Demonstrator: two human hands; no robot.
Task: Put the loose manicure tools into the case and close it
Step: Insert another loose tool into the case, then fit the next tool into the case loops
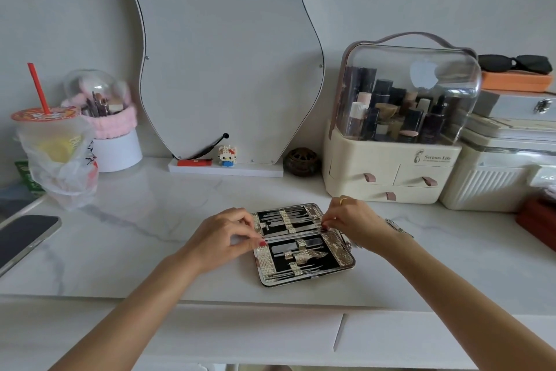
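Two hands, left point(225, 234) and right point(352, 220), pinch a thin tool point(293, 237) over the open case point(304, 246); next, tuck it in

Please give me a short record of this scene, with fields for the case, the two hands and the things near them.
case: open flat on the white table, tools strapped in both halves
left hand: pinching at the case's left edge near the hinge
right hand: pinching at the right edge near the hinge
behind: cosmetics organizer, mirror
far left: phone

Case point(304, 246) silver-textured, black lining; table point(150, 220) white marble-veined
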